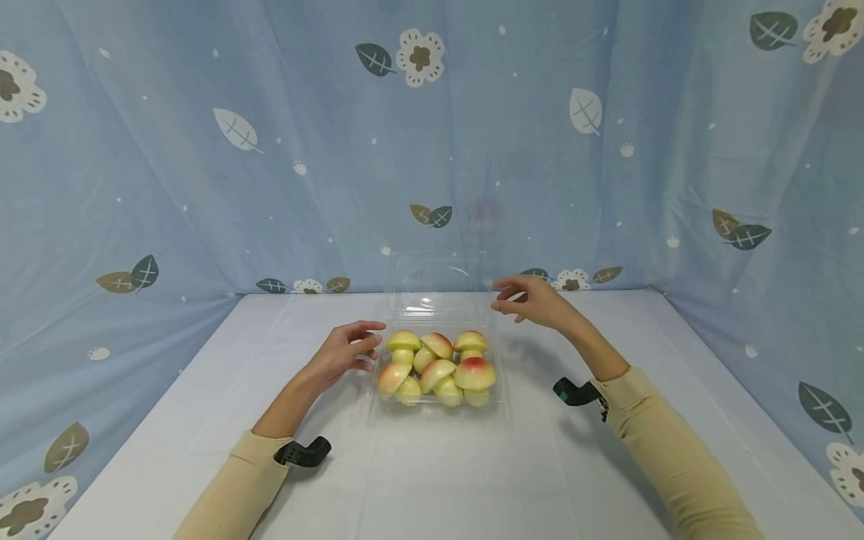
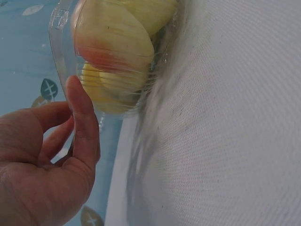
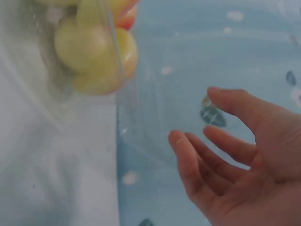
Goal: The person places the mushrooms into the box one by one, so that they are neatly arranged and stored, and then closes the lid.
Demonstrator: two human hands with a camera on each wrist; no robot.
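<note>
A clear plastic clamshell box (image 1: 442,409) sits on the white table with its lid (image 1: 435,289) raised at the back. Several mushroom-shaped pieces (image 1: 475,373), yellow-green with red-tinted caps, fill it in two rows. My left hand (image 1: 343,349) is at the box's left side, fingers loosely bent; in the left wrist view a fingertip (image 2: 74,84) lies right at the clear rim (image 2: 57,52). Beside the lid's right edge hovers my right hand (image 1: 529,301), thumb and fingers apart with nothing between them. The right wrist view shows its relaxed fingers (image 3: 186,160) beside the clear plastic.
The white tabletop (image 1: 432,480) spreads around the box. Behind it and at both sides hangs a blue curtain (image 1: 324,150) with leaves and flowers. A black camera mount is on each wrist, one at the left (image 1: 304,452) and one at the right (image 1: 575,391).
</note>
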